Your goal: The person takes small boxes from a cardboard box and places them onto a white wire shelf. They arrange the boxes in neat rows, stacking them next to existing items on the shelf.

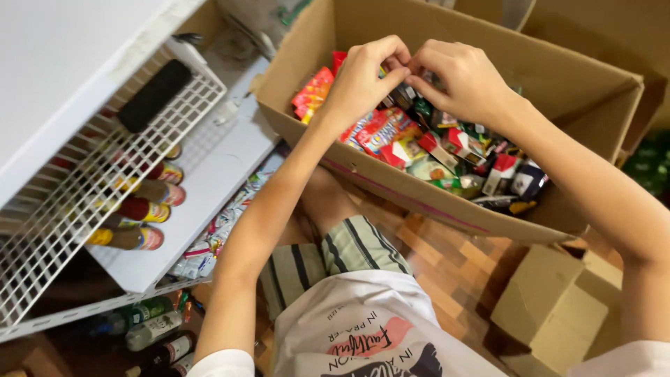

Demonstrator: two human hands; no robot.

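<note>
Setting: wooden parquet floor (460, 269); white shelving at left, cardboard boxes ahead and at right.
Box: large open carton (447, 199) tilted toward the person, filled with small packets (419, 143) in red, green, white and dark colours, lying loose and overlapping.
Left hand: left hand (363, 80) raised over the carton's upper left part, fingers curled, thumb and forefinger pinched together at the tips.
Right hand: right hand (464, 80) just beside it, fingertips meeting those of the left hand.
Grip state: both hands closed to a fine pinch on one small dark item (403, 70) between them; its kind is too hidden by the fingers to tell.
Item position: at the fingertips, above the packets near the carton's back wall, touching or just clear of the pile; which cannot be told.
Handling, judged: likely light and small, thin wrapping probably smooth and easy to crush; a fingertip hold at the edges or corners suits it better than a full grasp.
Packets, judged: loose stacking means neighbours may slide when one is lifted.
Shelf: wire basket (105, 209) at left holds bottles (139, 209) lying on their sides, with a dark block (153, 94) on the mesh.
Below shelf: more bottles (150, 328) on the floor.
Small box: closed carton (551, 307) at lower right, well apart from the hands.
Person: seated, striped shorts (335, 258), white printed shirt (363, 328).
</note>
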